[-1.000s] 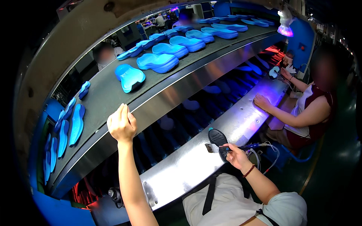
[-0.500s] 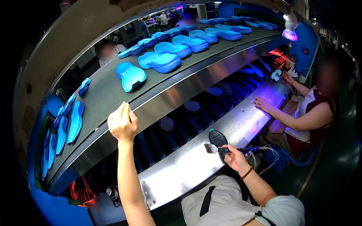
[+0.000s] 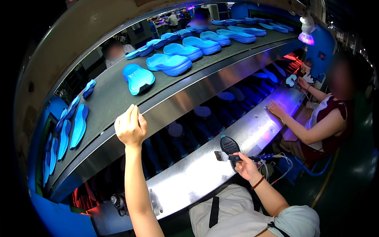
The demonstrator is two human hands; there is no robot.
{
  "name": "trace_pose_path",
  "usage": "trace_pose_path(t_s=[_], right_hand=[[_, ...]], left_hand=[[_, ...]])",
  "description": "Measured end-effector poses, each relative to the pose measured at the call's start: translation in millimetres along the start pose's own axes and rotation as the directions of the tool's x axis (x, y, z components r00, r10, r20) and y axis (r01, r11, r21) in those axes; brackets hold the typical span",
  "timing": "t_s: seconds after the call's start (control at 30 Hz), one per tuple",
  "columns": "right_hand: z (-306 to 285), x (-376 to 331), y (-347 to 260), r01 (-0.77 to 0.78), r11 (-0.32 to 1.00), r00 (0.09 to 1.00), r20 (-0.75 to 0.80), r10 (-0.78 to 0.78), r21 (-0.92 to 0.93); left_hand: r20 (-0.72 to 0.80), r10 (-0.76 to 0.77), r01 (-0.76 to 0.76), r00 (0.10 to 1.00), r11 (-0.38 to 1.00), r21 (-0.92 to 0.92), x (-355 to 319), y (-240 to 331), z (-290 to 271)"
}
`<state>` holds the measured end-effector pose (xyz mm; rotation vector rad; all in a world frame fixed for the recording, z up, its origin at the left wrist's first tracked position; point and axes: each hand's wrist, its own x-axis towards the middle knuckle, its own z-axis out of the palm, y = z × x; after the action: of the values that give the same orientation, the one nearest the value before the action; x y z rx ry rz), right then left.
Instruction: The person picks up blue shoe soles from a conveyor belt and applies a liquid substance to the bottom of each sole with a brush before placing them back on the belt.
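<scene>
Two hands in view; left hand (image 3: 131,127) at the near edge of one dark belt (image 3: 108,104), fingers together, back of hand showing; cannot tell whether it grips the edge; one blue sole (image 3: 138,80) lies just beyond it, others along the belt overlap too much for a sure count. Right hand (image 3: 247,167) clamped on the handle of one brush (image 3: 223,156), bristles pointing left; one bracelet (image 3: 258,182) at that wrist; one black sole (image 3: 229,145) on the metal table (image 3: 197,173), partly hidden behind brush and hand; one co-worker (image 3: 325,124) at right, two hands visible.
</scene>
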<state>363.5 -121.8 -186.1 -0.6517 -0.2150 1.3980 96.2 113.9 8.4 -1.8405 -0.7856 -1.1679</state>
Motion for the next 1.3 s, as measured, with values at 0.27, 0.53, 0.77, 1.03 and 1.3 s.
trace_pose_path(t_s=[0.27,0.53,0.77,1.03,1.3], right_hand=[[-5.9,4.7,-11.4,-0.006,1.0,0.999,-0.034,0.006,-0.018],[-3.2,2.0,-20.7,0.005,1.0,1.0,-0.028,-0.005,0.009],[-19.0,-6.2,-18.5,-0.003,1.0,0.999,-0.052,0.004,0.023],[-20.1,-15.5,-57.5,0.161,0.987,0.985,-0.071,-0.159,0.022],[-59.8,-47.7,-84.1,0.335,0.942,0.933,-0.152,-0.325,0.04]], left_hand=[[0.025,-0.017,0.017,1.0,1.0,-0.014,0.9,2.8,3.9],[0.001,-0.002,0.002,1.0,1.0,0.013,3.3,5.0,5.5],[0.019,0.007,-0.008,1.0,1.0,0.023,-0.8,8.9,3.8],[0.084,0.027,-0.04,0.996,0.985,0.166,-0.4,-2.5,16.4],[0.098,0.11,-0.126,0.989,0.975,0.184,4.1,-4.8,19.0]])
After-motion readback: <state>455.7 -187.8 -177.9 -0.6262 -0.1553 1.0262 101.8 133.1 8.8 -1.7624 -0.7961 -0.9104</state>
